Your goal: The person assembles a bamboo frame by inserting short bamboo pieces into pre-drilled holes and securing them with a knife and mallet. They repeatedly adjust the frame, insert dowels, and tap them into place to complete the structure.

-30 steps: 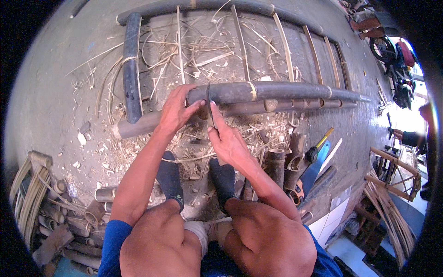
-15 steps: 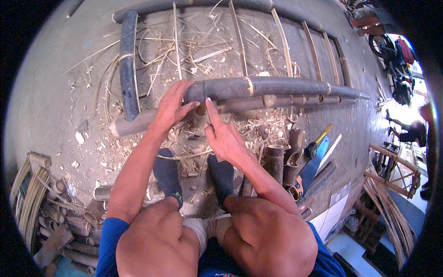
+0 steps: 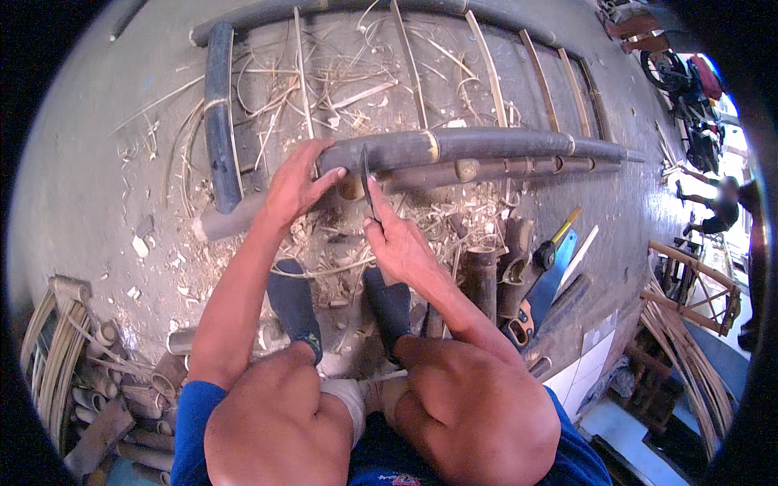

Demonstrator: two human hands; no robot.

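My left hand (image 3: 296,185) grips the near-left end of a dark bamboo pole (image 3: 502,144), thumb on the near side and fingers over the top. In my right hand (image 3: 397,243) is a knife (image 3: 367,182), its narrow dark blade pointing away from me and the index finger stretched along it. The blade's tip lies over the pole, just right of my left thumb; whether it touches cannot be told. Beneath and nearer runs a second, browner bamboo pole (image 3: 235,219) with cut holes along it.
Beyond lies a bamboo frame (image 3: 219,113) with thin slats. Shavings (image 3: 324,267) litter the floor around my feet. To the right are a blue handsaw (image 3: 554,279), a yellow-and-black tool (image 3: 548,253) and bamboo offcuts (image 3: 480,279). Bamboo pieces (image 3: 138,397) are piled at left. A person (image 3: 721,206) is far right.
The knife blade has turned and shows more of its flat side, its tip now over the pole's upper surface. My left hand keeps its grip, and the whole view has shifted slightly.
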